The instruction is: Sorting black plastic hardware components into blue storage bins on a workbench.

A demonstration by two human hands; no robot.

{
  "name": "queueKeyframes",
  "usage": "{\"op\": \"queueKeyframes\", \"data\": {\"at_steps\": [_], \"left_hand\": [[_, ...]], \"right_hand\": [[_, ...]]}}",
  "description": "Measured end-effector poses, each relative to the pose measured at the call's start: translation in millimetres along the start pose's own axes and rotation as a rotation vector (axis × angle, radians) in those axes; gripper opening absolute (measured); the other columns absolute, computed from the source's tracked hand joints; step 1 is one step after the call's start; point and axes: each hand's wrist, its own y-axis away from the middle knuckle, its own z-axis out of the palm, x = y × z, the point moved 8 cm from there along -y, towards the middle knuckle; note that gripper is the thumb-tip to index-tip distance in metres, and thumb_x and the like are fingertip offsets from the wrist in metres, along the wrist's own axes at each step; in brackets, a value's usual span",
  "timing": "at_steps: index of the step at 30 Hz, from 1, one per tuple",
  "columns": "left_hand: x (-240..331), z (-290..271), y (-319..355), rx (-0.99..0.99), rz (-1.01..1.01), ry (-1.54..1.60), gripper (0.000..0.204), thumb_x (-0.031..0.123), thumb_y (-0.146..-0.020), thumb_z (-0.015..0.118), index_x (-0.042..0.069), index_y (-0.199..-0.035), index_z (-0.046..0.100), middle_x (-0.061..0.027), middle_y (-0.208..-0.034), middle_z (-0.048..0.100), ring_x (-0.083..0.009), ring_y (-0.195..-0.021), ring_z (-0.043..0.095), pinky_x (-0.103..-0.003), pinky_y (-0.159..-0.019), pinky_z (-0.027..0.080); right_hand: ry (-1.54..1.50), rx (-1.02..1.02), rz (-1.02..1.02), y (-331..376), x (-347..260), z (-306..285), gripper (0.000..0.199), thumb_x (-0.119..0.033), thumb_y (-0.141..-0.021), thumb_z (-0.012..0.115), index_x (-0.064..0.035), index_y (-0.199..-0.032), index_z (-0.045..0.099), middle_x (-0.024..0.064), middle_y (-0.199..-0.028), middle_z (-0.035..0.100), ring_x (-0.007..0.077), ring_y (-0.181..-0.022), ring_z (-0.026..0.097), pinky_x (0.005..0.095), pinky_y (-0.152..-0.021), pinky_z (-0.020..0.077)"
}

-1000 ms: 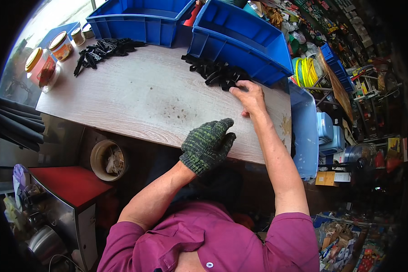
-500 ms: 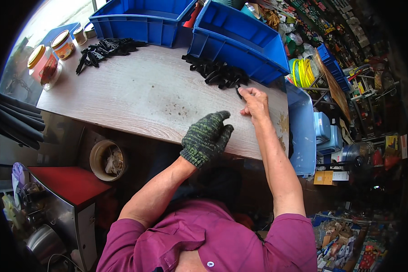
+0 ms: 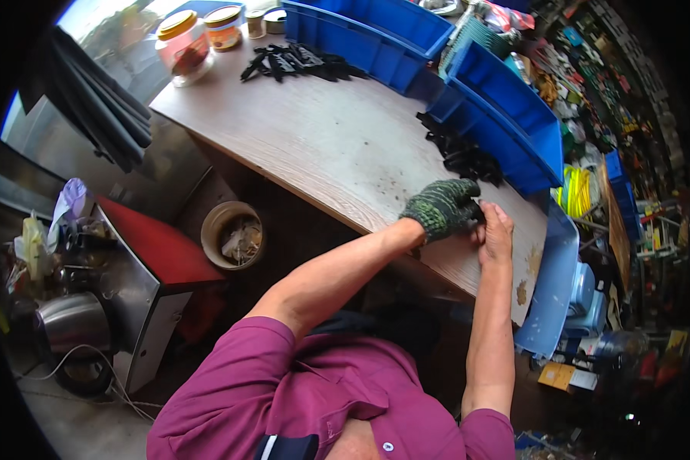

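My left hand [image 3: 441,209], in a green and black knitted glove, meets my right hand [image 3: 497,232] over the right part of the wooden table [image 3: 307,142]. The bare right hand is closed, its thumb and fingers pinched around a small black piece that the hands mostly hide. Gloved fingers curl toward that pinch; what they grip, if anything, is hidden. Just beyond the hands lies a heap of small black pieces [image 3: 468,157], against a blue crate [image 3: 506,130]. A second heap of longer black pieces [image 3: 303,61] lies at the table's far left.
Another blue crate [image 3: 368,46] stands at the far edge, beside jars [image 3: 184,47] and small tins. A light blue bin [image 3: 548,276] stands off the table's right end. On the floor sits a round bucket [image 3: 207,230], near a red-topped cabinet [image 3: 157,245].
My right hand has drawn back from the near heap toward me, and the gloved left hand has come up to meet it. The whole view has turned and shifted toward the left.
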Motion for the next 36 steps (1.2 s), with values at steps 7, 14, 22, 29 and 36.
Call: {"op": "queueKeyframes", "data": {"at_steps": [7, 14, 22, 29, 36], "left_hand": [[6.0, -8.2, -0.1, 0.034, -0.073, -0.081, 0.03, 0.028, -0.09, 0.064, 0.005, -0.109, 0.068, -0.0191, -0.105, 0.07, -0.0382, -0.098, 0.066, -0.044, -0.086, 0.052], [-11.1, -23.2, -13.8, 0.162, -0.198, -0.011, 0.028, 0.022, -0.085, 0.061, 0.001, -0.103, 0.069, -0.0199, -0.101, 0.071, -0.0357, -0.098, 0.068, -0.043, -0.087, 0.053], [-22.9, -133.0, 20.4, 0.586, 0.086, -0.409, 0.035, 0.036, -0.092, 0.061, 0.012, -0.118, 0.064, -0.0169, -0.119, 0.065, -0.0363, -0.109, 0.061, -0.047, -0.095, 0.048], [-40.3, -389.3, 14.2, 0.813, -0.201, -1.254, 0.037, 0.031, -0.089, 0.056, 0.006, -0.115, 0.066, -0.0195, -0.11, 0.067, -0.0378, -0.107, 0.061, -0.048, -0.094, 0.048], [-78.6, -426.5, 9.7, 0.671, -0.436, -1.288, 0.024, 0.026, -0.092, 0.051, 0.012, -0.103, 0.068, -0.018, -0.102, 0.07, -0.0386, -0.096, 0.067, -0.053, -0.082, 0.052]], "right_hand": [[0.097, 0.042, -0.086, 6.0, -6.4, 7.1, 0.025, -0.03, -0.093, 0.07, -0.005, -0.094, 0.067, -0.0079, -0.052, 0.045, 0.003, -0.038, 0.033, 0.023, -0.038, 0.0279], [0.167, -0.008, -0.145, 11.8, -8.6, 21.9, 0.03, -0.033, -0.096, 0.067, -0.0043, -0.104, 0.066, -0.0075, -0.056, 0.044, 0.0017, -0.042, 0.033, 0.022, -0.041, 0.0292], [-0.033, 0.089, -0.104, 31.8, -8.4, 42.1, 0.034, -0.037, -0.102, 0.05, -0.0115, -0.08, 0.045, -0.0041, -0.051, 0.031, 0.0082, -0.04, 0.03, 0.0298, -0.04, 0.0432], [-0.061, 0.133, -0.101, 27.5, -1.0, 31.9, 0.036, -0.041, -0.099, 0.051, -0.0119, -0.078, 0.046, -0.0048, -0.048, 0.027, 0.009, -0.038, 0.03, 0.0316, -0.038, 0.0448], [-0.039, 0.15, -0.114, 31.3, -4.4, 35.9, 0.038, -0.043, -0.098, 0.054, -0.0122, -0.076, 0.046, -0.005, -0.048, 0.026, 0.009, -0.038, 0.029, 0.0322, -0.037, 0.0445]]}}
